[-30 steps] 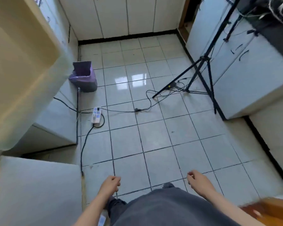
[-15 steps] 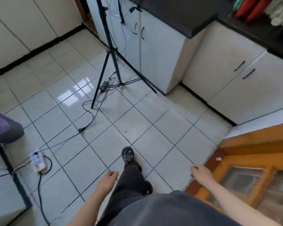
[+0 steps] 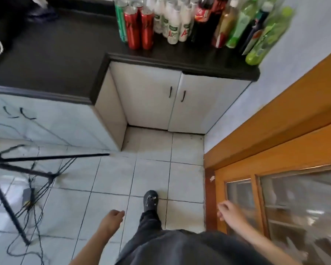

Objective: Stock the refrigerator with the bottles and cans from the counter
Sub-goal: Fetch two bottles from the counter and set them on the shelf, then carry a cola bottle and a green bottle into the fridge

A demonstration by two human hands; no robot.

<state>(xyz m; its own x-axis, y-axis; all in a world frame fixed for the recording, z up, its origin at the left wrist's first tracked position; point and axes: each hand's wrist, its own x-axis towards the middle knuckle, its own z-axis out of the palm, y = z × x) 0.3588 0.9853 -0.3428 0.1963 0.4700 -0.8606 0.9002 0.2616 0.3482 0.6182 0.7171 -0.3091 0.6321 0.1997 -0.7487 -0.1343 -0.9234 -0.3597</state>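
Turn complete: counter ahead, 2 red cans and bottles at 12 o'clock; left hand, right hand loose, empty for pickup

bare forearms, dark grey trousers, a black perforated clog.

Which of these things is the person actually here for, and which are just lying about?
For the job: red cans, white bottles, green bottles, dark cola bottle, all on the black counter.
Just lying about: tripod, floor cables, wooden door, cupboard.
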